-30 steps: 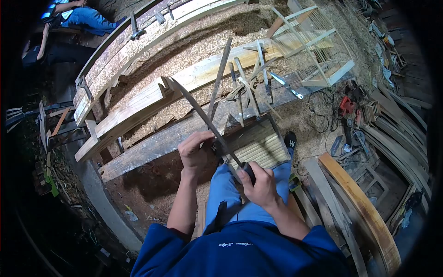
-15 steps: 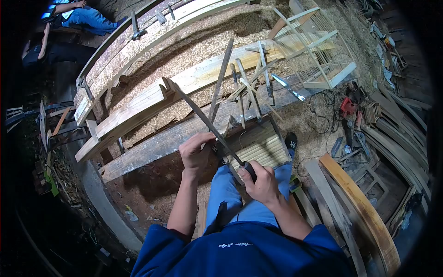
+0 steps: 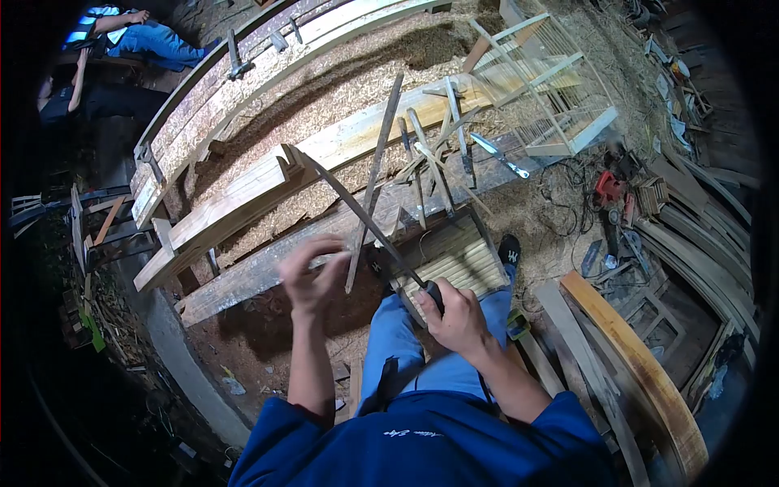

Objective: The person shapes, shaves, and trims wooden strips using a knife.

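My right hand [image 3: 454, 318] is wrapped round the black handle of a long, dark, narrow blade-like tool [image 3: 365, 217]. Its far end reaches a notched wooden block [image 3: 288, 162] on the pale beam. Left of the tool and apart from it, my left hand [image 3: 315, 272] is raised, slightly blurred, with its fingers spread and nothing in them. A long thin dark strip [image 3: 380, 162] lies behind the tool, its near end beside my left hand. Below the blade, a framed slatted panel [image 3: 454, 264] rests by my legs.
Thin sticks [image 3: 434, 162] and a silver tool [image 3: 499, 154] lie on the bench plank [image 3: 268, 272]. A wire-like cage [image 3: 552, 89] stands at its right end. A hammer [image 3: 235, 57] lies farther back. Two people sit at upper left. A red power tool [image 3: 608, 188] is at right.
My left hand has let go of the blade and moved left, its fingers opening. My right hand and the tool have stayed nearly in place.
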Tool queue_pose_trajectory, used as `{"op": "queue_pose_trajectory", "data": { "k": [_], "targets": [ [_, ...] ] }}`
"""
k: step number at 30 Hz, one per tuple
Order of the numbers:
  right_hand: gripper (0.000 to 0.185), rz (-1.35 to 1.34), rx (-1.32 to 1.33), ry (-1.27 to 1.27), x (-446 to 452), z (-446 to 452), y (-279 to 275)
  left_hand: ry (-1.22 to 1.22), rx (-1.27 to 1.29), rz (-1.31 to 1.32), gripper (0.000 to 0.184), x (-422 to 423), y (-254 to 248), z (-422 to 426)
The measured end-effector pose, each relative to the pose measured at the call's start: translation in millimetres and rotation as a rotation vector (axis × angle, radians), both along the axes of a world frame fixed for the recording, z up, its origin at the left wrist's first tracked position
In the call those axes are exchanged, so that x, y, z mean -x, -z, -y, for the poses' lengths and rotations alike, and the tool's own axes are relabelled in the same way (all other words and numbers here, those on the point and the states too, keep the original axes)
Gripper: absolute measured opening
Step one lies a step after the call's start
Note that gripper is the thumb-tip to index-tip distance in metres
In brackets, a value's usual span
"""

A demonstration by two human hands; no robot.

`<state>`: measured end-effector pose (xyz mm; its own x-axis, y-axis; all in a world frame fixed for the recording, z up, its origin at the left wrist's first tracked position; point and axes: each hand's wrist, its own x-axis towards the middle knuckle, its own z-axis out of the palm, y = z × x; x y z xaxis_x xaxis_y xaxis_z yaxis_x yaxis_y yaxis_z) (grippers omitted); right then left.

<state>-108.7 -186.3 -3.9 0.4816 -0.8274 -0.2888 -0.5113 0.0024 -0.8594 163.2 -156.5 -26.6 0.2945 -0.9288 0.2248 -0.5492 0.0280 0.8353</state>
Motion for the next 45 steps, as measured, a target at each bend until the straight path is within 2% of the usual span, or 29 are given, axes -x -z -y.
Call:
{"op": "queue_pose_trajectory", "data": {
  "k": [2,4,6,7,9,12,13,14,17,19,22,23,24,26,27,28,30,32,34,44,45],
  "targets": [
    [0.041,-0.012,0.014,0.003,1.1,0.6,0.3,-0.056,0.192,-0.074,0.037,-19.0,-28.0,6.8],
    [0.042,-0.041,0.025,-0.011,0.1,0.0,-1.3,-0.111,0.274,0.2,0.073,-16.3,-75.3,41.8],
    [0.043,-0.044,0.072,-0.039,-0.4,-3.2,1.3,-0.056,0.389,0.317,0.09,-9.5,-113.0,79.1],
    [0.043,-0.03,-0.034,-0.027,-0.7,0.1,-2.2,-0.059,0.39,0.322,0.09,-12.9,-109.2,87.4],
    [0.044,-0.051,-0.034,-0.02,-3.9,0.6,-1.2,0.2,0.165,0.543,0.09,-19.5,-94.4,100.9],
    [0.045,-0.07,0.078,-0.041,3.1,-0.9,4.0,0.352,-0.049,1.045,0.086,0.8,-17.6,131.0],
    [0.045,-0.065,0.049,-0.047,4.9,-0.2,5.8,0.344,-0.129,0.827,0.085,3.6,-14.5,129.7],
    [0.046,-0.062,0.029,-0.045,6.1,3.7,9.6,0.31,0.006,0.921,0.086,-1.4,-13.6,135.4],
    [0.047,-0.09,0.033,-0.04,5.5,5.6,9.3,0.159,0.199,0.826,0.09,-0.8,-66.4,141.9],
    [0.051,-0.149,-0.025,-0.09,1.2,9.2,5.0,0.17,0.134,0.863,0.089,-0.3,-48.1,138.9],
    [0.053,-0.084,0.006,-0.073,-1.6,8.0,10.9,0.21,-0.042,0.989,0.085,-4.0,0.4,136.1],
    [0.053,-0.081,-0.001,-0.072,-0.3,2.8,14.8,0.254,-0.211,0.866,0.083,0.7,19.6,136.4],
    [0.052,-0.122,0.0,-0.093,2.7,-1.4,22.3,0.264,-0.265,0.81,0.082,2.3,35.5,130.7],
    [0.051,-0.211,0.026,-0.118,5.7,6.8,39.4,0.201,0.042,0.902,0.081,4.5,28.3,134.1],
    [0.049,-0.151,0.066,-0.079,7.0,9.4,37.0,0.144,0.124,0.815,0.081,6.4,15.4,135.4],
    [0.047,-0.153,0.035,-0.06,7.0,8.7,44.6,0.11,0.13,0.742,0.081,6.9,-3.4,132.8],
    [0.047,-0.149,0.02,-0.081,4.6,10.4,52.2,0.07,0.128,0.734,0.081,7.0,0.9,132.6],
    [0.047,-0.181,0.002,-0.101,-1.1,11.3,57.8,0.175,-0.023,0.91,0.078,0.2,60.1,130.8],
    [0.048,-0.205,0.003,-0.121,-6.5,19.6,65.6,0.104,-0.046,0.768,0.075,2.2,57.2,133.5],
    [0.052,-0.142,0.112,-0.081,-2.2,19.1,77.3,0.104,-0.095,0.784,0.073,8.0,45.2,133.8],
    [0.047,-0.166,0.116,-0.089,-0.7,18.7,77.4,0.109,-0.097,0.779,0.073,9.0,45.3,133.2]
  ]
}}
